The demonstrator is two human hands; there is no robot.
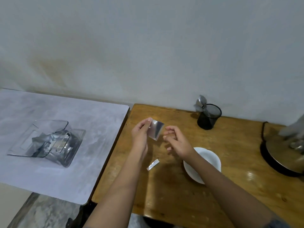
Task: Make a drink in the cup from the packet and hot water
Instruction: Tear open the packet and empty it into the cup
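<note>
My left hand (140, 134) pinches a small silver packet (156, 130) by its left edge and holds it above the wooden table (164, 195). My right hand (176, 141) hovers just right of the packet, fingers loosely curled, holding nothing. A torn-off strip (153, 164) of the packet lies on the table below my hands. The white cup (205, 159) stands on the table to the right, partly hidden by my right forearm. A metal kettle (284, 152) on a black base sits at the far right edge.
A black mesh holder (209, 117) with metal spoons stands at the back of the table. On the white surface (65, 178) to the left lies a clear plastic box (49, 142) with several silver packets in it.
</note>
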